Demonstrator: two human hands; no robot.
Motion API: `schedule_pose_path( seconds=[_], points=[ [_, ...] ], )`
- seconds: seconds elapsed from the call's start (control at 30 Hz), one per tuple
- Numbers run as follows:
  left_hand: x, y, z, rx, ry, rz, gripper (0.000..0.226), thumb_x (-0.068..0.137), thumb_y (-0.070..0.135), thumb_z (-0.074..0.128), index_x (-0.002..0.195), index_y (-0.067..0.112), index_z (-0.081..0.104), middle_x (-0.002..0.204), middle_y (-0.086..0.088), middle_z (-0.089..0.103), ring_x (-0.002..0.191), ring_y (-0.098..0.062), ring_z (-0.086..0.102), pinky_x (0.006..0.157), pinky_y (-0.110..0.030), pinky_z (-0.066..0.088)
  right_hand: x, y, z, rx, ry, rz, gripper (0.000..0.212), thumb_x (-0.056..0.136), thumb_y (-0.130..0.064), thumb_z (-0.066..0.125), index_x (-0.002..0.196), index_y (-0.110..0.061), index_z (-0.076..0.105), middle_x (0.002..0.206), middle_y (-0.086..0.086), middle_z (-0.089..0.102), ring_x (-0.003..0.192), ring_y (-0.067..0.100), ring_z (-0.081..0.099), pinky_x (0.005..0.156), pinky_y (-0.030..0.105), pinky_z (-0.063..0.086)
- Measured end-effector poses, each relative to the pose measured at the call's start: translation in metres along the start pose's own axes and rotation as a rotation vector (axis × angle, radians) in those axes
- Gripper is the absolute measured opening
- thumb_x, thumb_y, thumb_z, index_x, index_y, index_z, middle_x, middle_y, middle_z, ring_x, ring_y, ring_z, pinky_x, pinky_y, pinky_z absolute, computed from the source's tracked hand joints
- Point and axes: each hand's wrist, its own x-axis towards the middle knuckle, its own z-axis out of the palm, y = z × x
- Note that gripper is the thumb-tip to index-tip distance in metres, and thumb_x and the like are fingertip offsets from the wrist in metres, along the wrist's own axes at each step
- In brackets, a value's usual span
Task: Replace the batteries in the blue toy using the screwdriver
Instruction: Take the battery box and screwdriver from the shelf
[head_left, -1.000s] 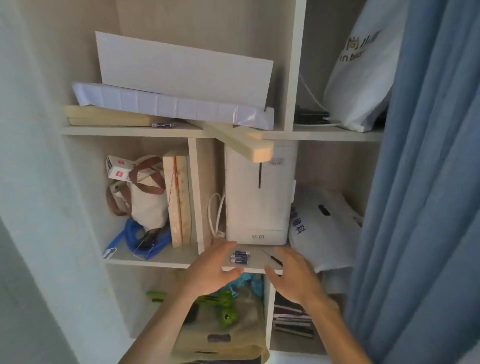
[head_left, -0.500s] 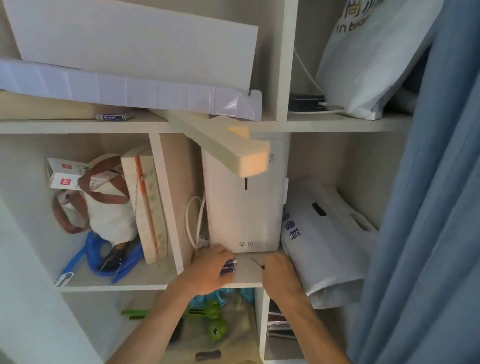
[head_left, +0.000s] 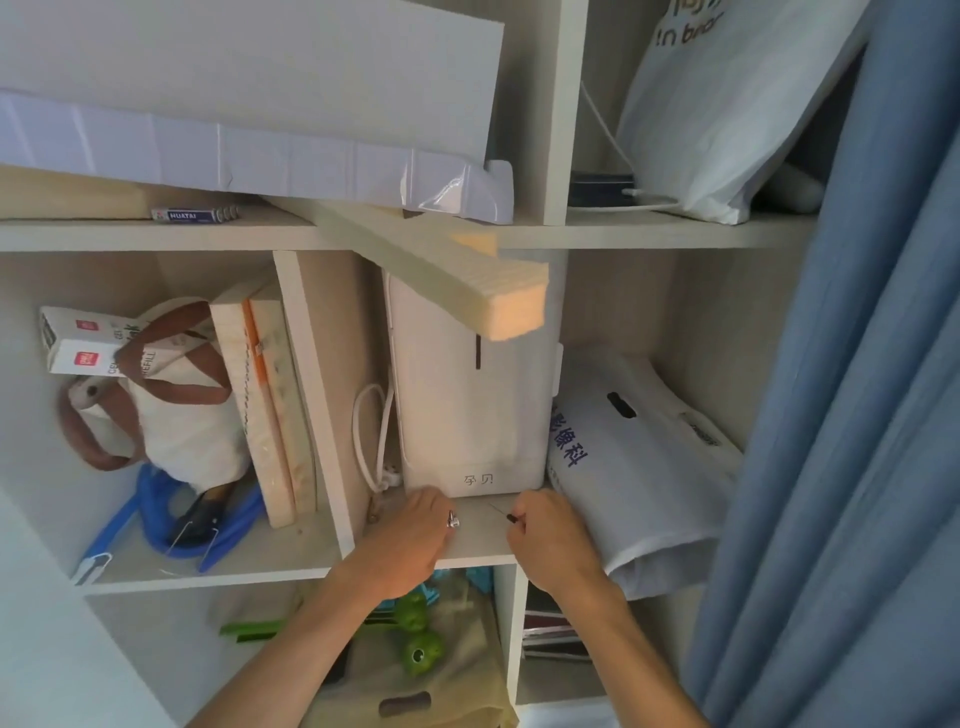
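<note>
Shelving divided into compartments fills the frame; the work is at the middle shelf (head_left: 478, 543), in front of a white appliance (head_left: 467, 405).

Left hand (head_left: 410, 540): fingers (head_left: 431, 506) curled over small items at the shelf front. Only a metal end shows, judged to be the batteries (head_left: 453, 519). How many are held cannot be told.

Right hand (head_left: 550, 540): fingers pinch the dark handle of the screwdriver (head_left: 508, 515). Its thin shaft lies on the shelf, pointing to the upper left, just beside the left hand. A white bag (head_left: 639, 467) lies against this hand on its right.

Blue toy: not confirmed. A blue item (head_left: 156, 514) lies in the compartment at lower left, but its nature cannot be told.

Step in hand, as judged: collecting tool and cells from the shelf.

Recommendations:
- Close the left palm fully round every cell before lifting, so none rolls off the front edge.
- Firm the pinch on the handle and keep the tip turned away from the left hand.
- Draw both hands straight out, clear of the wooden beam (head_left: 467, 280) overhanging above.
</note>
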Motion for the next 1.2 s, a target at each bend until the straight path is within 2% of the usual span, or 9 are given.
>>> schedule_pose_path(
  seconds=[0.17, 0.33, 0.47, 0.6, 0.73, 0.83, 0.97, 1.07, 1.2],
  points=[
    [-0.021, 0.009, -0.02, -0.087, 0.051, -0.095, 0.014, 0.108, 0.011, 0.046, 0.117, 0.022, 0.044, 0.079, 0.005, 0.041, 0.062, -0.008, 0.036, 0.053, -0.026, 0.027, -0.011, 0.002, -0.022, 0.115, -0.031, -0.068, 0.014, 0.1, -0.01, 0.054, 0.103, -0.01, 0.068, 0.099, 0.004, 0.066, 0.084, 0.021, 0.067, 0.076, 0.04, 0.062],
    [-0.066, 0.014, -0.049, -0.229, 0.121, -0.209, 0.014, 0.114, 0.024, 0.036, 0.127, 0.027, 0.041, 0.073, 0.001, 0.046, 0.06, -0.012, 0.042, 0.057, -0.03, 0.035, -0.023, 0.005, -0.037, 0.138, -0.044, -0.194, 0.007, 0.105, -0.018, 0.054, 0.102, -0.019, 0.06, 0.091, -0.002, 0.067, 0.075, 0.012, 0.062, 0.063, 0.025, 0.053],
    [-0.127, 0.013, -0.065, -0.318, 0.178, -0.377, 0.018, 0.113, 0.037, 0.039, 0.13, 0.033, 0.042, 0.094, 0.003, 0.066, 0.08, -0.015, 0.066, 0.077, -0.039, 0.059, -0.033, -0.005, -0.047, 0.225, -0.084, -0.34, 0.006, 0.104, -0.018, 0.06, 0.105, -0.024, 0.063, 0.092, -0.008, 0.071, 0.081, 0.008, 0.068, 0.075, 0.032, 0.064],
    [-0.197, 0.007, -0.085, -0.361, 0.249, -0.544, 0.012, 0.112, 0.035, 0.045, 0.122, 0.029, 0.043, 0.097, 0.002, 0.065, 0.085, -0.009, 0.063, 0.075, -0.031, 0.051, -0.046, -0.038, -0.043, 0.321, -0.156, -0.487, 0.014, 0.1, -0.012, 0.065, 0.103, -0.024, 0.069, 0.095, -0.012, 0.074, 0.089, 0.002, 0.069, 0.079, 0.026, 0.061],
    [-0.28, -0.015, -0.098, -0.311, 0.331, -0.72, 0.011, 0.109, 0.041, 0.048, 0.111, 0.031, 0.043, 0.08, 0.007, 0.056, 0.073, -0.012, 0.056, 0.067, -0.035, 0.044, -0.065, -0.099, -0.021, 0.396, -0.216, -0.602, 0.017, 0.1, -0.014, 0.066, 0.11, -0.027, 0.068, 0.101, -0.014, 0.073, 0.093, 0.001, 0.069, 0.08, 0.015, 0.056],
    [-0.35, -0.03, -0.107, -0.279, 0.371, -0.835, 0.013, 0.109, 0.039, 0.05, 0.114, 0.027, 0.047, 0.087, 0.0, 0.062, 0.082, -0.024, 0.062, 0.078, -0.042, 0.051, -0.089, -0.155, 0.006, 0.441, -0.252, -0.7, 0.016, 0.099, -0.014, 0.067, 0.109, -0.026, 0.068, 0.097, -0.011, 0.074, 0.087, 0.009, 0.074, 0.08, 0.026, 0.059],
    [-0.458, -0.051, -0.114, -0.195, 0.439, -0.939, 0.014, 0.11, 0.039, 0.046, 0.116, 0.027, 0.044, 0.091, 0.007, 0.062, 0.086, -0.022, 0.063, 0.075, -0.037, 0.05, -0.138, -0.238, 0.044, 0.46, -0.296, -0.822, 0.015, 0.097, -0.011, 0.069, 0.104, -0.024, 0.07, 0.092, -0.013, 0.075, 0.084, 0.007, 0.073, 0.072, 0.01, 0.051],
    [-0.545, -0.064, -0.123, -0.139, 0.469, -1.063, 0.017, 0.111, 0.04, 0.044, 0.119, 0.025, 0.045, 0.082, 0.009, 0.055, 0.08, -0.022, 0.057, 0.072, -0.04, 0.046, -0.185, -0.305, 0.076, 0.504, -0.352, -0.908, 0.012, 0.096, -0.01, 0.07, 0.098, -0.023, 0.071, 0.082, -0.011, 0.074, 0.08, 0.015, 0.075, 0.076, 0.029, 0.06],
    [-0.661, -0.079, -0.131, -0.108, 0.514, -1.189, 0.014, 0.11, 0.042, 0.043, 0.114, 0.03, 0.048, 0.093, 0.001, 0.064, 0.085, -0.023, 0.063, 0.08, -0.045, 0.055, -0.254, -0.39, 0.118, 0.548, -0.427, -1.021, 0.017, 0.096, -0.006, 0.067, 0.093, -0.023, 0.071, 0.081, -0.012, 0.074, 0.078, 0.013, 0.073, 0.074, 0.028, 0.059]
  ],
)
